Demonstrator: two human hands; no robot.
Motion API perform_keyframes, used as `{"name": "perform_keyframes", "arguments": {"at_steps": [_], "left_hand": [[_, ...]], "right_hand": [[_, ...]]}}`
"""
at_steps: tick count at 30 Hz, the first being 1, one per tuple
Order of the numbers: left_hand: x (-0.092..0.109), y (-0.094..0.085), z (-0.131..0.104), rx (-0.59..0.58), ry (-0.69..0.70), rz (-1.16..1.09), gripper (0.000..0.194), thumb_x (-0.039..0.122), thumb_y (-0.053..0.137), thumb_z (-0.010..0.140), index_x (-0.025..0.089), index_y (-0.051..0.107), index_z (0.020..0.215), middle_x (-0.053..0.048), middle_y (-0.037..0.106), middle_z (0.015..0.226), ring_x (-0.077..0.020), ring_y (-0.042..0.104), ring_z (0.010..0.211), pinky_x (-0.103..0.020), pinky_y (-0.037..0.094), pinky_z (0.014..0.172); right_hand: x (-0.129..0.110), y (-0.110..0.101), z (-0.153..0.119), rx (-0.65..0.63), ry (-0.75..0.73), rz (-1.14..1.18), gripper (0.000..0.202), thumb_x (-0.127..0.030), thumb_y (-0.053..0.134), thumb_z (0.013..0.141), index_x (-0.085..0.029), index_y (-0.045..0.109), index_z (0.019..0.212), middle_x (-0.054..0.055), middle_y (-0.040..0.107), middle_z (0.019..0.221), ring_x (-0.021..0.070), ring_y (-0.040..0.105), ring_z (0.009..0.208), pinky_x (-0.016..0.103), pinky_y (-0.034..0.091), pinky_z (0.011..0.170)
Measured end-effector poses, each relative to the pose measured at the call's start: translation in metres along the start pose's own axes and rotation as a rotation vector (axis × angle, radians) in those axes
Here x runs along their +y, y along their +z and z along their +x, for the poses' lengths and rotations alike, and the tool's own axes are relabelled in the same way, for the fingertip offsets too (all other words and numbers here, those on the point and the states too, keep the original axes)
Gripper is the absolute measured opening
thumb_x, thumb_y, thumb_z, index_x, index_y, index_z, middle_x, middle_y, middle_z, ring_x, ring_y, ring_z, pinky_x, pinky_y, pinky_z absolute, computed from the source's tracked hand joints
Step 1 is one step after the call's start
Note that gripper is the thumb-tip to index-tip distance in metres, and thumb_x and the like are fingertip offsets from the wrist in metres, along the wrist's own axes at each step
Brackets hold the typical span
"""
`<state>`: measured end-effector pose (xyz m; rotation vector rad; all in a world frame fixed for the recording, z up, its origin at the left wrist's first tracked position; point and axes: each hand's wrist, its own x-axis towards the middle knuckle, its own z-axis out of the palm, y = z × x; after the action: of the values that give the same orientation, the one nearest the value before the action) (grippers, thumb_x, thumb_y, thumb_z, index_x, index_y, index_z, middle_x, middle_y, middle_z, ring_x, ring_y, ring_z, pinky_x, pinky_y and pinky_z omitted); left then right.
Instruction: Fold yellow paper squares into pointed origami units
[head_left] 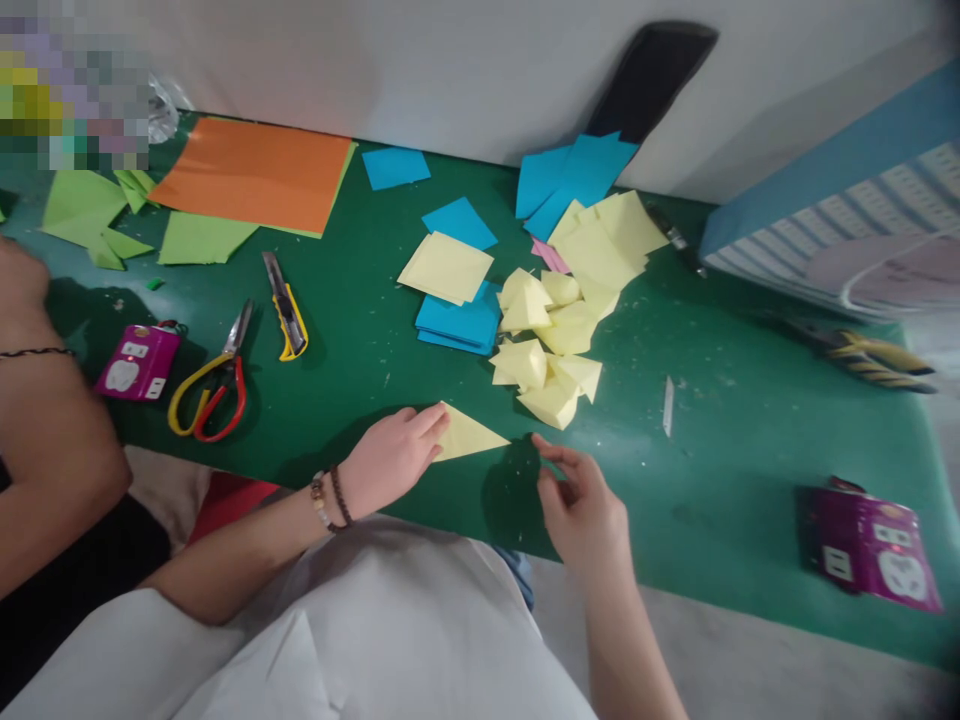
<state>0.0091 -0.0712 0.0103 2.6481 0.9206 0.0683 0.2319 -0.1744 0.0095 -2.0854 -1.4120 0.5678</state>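
Note:
A folded yellow paper triangle (471, 435) lies on the green table (705, 520) near its front edge. My left hand (395, 455) rests on the triangle's left part, its fingers stretched out flat. Just right of the paper's tip is my right hand (581, 500), raised a little, with its fingers partly bent and apart and nothing between them. Behind them sit several folded yellow paper pieces (551, 385), a small stack of yellow sheets (448, 267) and a stack of blue sheets (459, 320).
Scissors (217, 385), a yellow cutter (287, 315) and a purple box (139, 362) are at the left, beside another person's arm (52, 430). Orange paper (255, 172) lies behind. At the right are pliers (862, 355), a blade (668, 406) and another purple box (874, 550).

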Motion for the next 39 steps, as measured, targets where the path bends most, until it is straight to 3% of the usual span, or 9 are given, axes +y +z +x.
{"name": "perform_keyframes", "arguments": {"at_steps": [5, 8, 18, 32, 36, 38, 39], "left_hand": [[-0.01, -0.012, 0.003, -0.044, 0.078, 0.014, 0.034, 0.011, 0.037, 0.095, 0.014, 0.053, 0.125, -0.011, 0.057, 0.128, -0.0179, 0.064, 0.094, -0.031, 0.055, 0.078], [-0.017, -0.016, 0.004, -0.051, 0.124, 0.029, 0.034, 0.01, 0.041, 0.093, 0.016, 0.054, 0.124, -0.01, 0.058, 0.126, -0.0163, 0.066, 0.089, -0.028, 0.054, 0.072], [-0.02, -0.017, 0.005, -0.078, 0.13, 0.054, 0.035, 0.009, 0.043, 0.093, 0.021, 0.053, 0.124, -0.003, 0.057, 0.129, -0.0129, 0.066, 0.084, -0.025, 0.052, 0.069], [-0.021, -0.017, 0.006, -0.07, 0.145, 0.079, 0.029, 0.014, 0.045, 0.096, 0.019, 0.055, 0.123, -0.004, 0.059, 0.128, -0.0132, 0.066, 0.084, -0.026, 0.053, 0.07], [-0.021, -0.014, 0.004, -0.075, 0.13, 0.073, 0.034, 0.014, 0.045, 0.096, 0.019, 0.053, 0.128, -0.004, 0.056, 0.134, -0.0143, 0.066, 0.091, -0.027, 0.053, 0.074], [-0.021, -0.013, 0.003, -0.085, 0.124, 0.066, 0.032, 0.019, 0.049, 0.095, 0.018, 0.053, 0.127, -0.004, 0.055, 0.134, -0.016, 0.066, 0.091, -0.028, 0.054, 0.072], [-0.021, -0.014, 0.003, -0.089, 0.122, 0.058, 0.033, 0.023, 0.052, 0.094, 0.018, 0.054, 0.126, -0.005, 0.055, 0.134, -0.0169, 0.066, 0.092, -0.029, 0.054, 0.071]], "right_hand": [[-0.011, 0.014, 0.009, 0.162, -0.314, -0.3, 0.011, -0.028, 0.053, 0.091, -0.021, 0.061, 0.089, 0.005, 0.068, 0.086, 0.0127, 0.06, 0.06, 0.024, 0.043, 0.052], [-0.019, 0.03, 0.013, 0.111, -0.464, -0.41, 0.016, -0.024, 0.05, 0.093, -0.02, 0.062, 0.082, 0.003, 0.062, 0.074, 0.0136, 0.057, 0.061, 0.025, 0.04, 0.055], [-0.043, 0.059, 0.002, 0.007, -0.645, -0.412, 0.023, -0.018, 0.046, 0.094, -0.019, 0.058, 0.075, 0.001, 0.054, 0.065, 0.0127, 0.048, 0.056, 0.027, 0.035, 0.056], [-0.072, 0.087, -0.016, -0.096, -0.717, -0.249, 0.027, -0.016, 0.045, 0.095, -0.019, 0.057, 0.071, 0.001, 0.055, 0.063, 0.0124, 0.048, 0.055, 0.028, 0.033, 0.054], [-0.068, 0.07, -0.012, -0.171, -0.699, -0.088, 0.02, -0.019, 0.049, 0.094, -0.021, 0.06, 0.078, 0.0, 0.062, 0.069, 0.0119, 0.055, 0.06, 0.026, 0.042, 0.058], [-0.056, 0.052, -0.001, -0.087, -0.601, -0.024, 0.009, -0.022, 0.054, 0.092, -0.021, 0.062, 0.094, 0.004, 0.068, 0.082, 0.0161, 0.063, 0.076, 0.029, 0.049, 0.068], [-0.048, 0.042, 0.006, -0.002, -0.546, -0.046, 0.013, -0.025, 0.057, 0.091, -0.021, 0.062, 0.102, 0.006, 0.069, 0.089, 0.0186, 0.063, 0.082, 0.032, 0.05, 0.071]]}}
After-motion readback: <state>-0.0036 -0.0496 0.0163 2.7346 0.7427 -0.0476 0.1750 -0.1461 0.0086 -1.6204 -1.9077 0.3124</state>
